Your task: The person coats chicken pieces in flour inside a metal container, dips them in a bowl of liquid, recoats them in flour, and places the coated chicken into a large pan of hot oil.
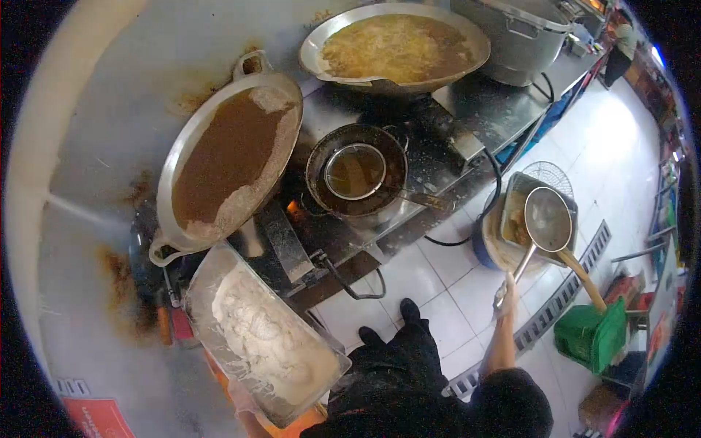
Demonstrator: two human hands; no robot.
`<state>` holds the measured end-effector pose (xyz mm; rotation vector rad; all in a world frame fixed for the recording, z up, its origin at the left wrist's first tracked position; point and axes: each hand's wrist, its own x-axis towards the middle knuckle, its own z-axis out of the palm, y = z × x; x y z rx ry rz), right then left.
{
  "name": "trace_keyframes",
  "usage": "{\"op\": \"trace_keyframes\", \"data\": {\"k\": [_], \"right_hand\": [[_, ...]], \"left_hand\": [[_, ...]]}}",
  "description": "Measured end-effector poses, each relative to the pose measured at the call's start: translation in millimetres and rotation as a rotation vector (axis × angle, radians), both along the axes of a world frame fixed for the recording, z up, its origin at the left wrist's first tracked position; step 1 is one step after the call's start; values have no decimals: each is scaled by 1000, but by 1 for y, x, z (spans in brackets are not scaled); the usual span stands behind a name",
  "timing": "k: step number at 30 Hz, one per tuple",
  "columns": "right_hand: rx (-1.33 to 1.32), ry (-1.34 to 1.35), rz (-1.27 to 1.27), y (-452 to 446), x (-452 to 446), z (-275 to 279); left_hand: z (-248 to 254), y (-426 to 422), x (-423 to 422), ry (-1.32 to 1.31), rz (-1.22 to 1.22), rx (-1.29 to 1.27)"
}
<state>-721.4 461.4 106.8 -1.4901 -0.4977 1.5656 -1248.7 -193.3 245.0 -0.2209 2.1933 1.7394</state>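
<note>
My right hand (505, 292) is closed around the handle of a round metal strainer (549, 219), held out to the right over a basin. My left hand (241, 400) is at the lower left side of a clear plastic tub (328, 343); its fingers are blurred and partly hidden. White flour or batter mix (266, 328) fills much of the tub. Beyond the tub's far end, a large pan (169, 182) contains dark brown liquid with pale foam along its edge. A small black pan (315, 150) with a second strainer (355, 171) in it stands on the stove.
A wide wok (314, 58) of bubbling oil sits at the back, beside a tall metal pot (504, 44). The basin (485, 233) and a green container (591, 336) stand to the right. A black hose (496, 182) hangs over the stove's front edge. Another person (621, 51) is far right.
</note>
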Motion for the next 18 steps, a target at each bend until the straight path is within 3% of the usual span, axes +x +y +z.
{"op": "trace_keyframes", "data": {"k": [1,3,7,8,10,11,12,13,14,15,16,17,18], "right_hand": [[-57,-20,3,1,-1,-6],[-148,-146,87,6,-6,-14],[-95,-409,311,25,32,-98],[-85,-414,347,32,46,-112],[-37,-395,358,43,64,-129],[-39,-408,404,46,58,-109],[-121,-1039,654,49,37,-61],[-156,-1685,892,49,13,-30],[-63,-1714,601,47,8,-40],[184,-1615,525,37,-20,-12],[410,-1479,430,18,-58,32],[485,-1220,575,-1,-103,69],[527,-971,701,-33,-153,118]], "left_hand": [[2,-1,-3,16,-19,56],[5,-5,-2,150,-18,-407],[-27,-50,-7,441,-176,-558],[-17,-35,-2,299,-143,-575],[-16,-31,-8,228,-366,-935],[-21,-46,-13,275,-635,-1281],[-9,-34,-3,315,-689,-1283],[11,-3,8,335,-612,-1111],[43,30,24,315,-497,-887],[76,65,41,271,-379,-675],[42,36,36,426,-492,-879],[8,10,29,598,-574,-1089],[2,12,36,627,-482,-1051]]}}
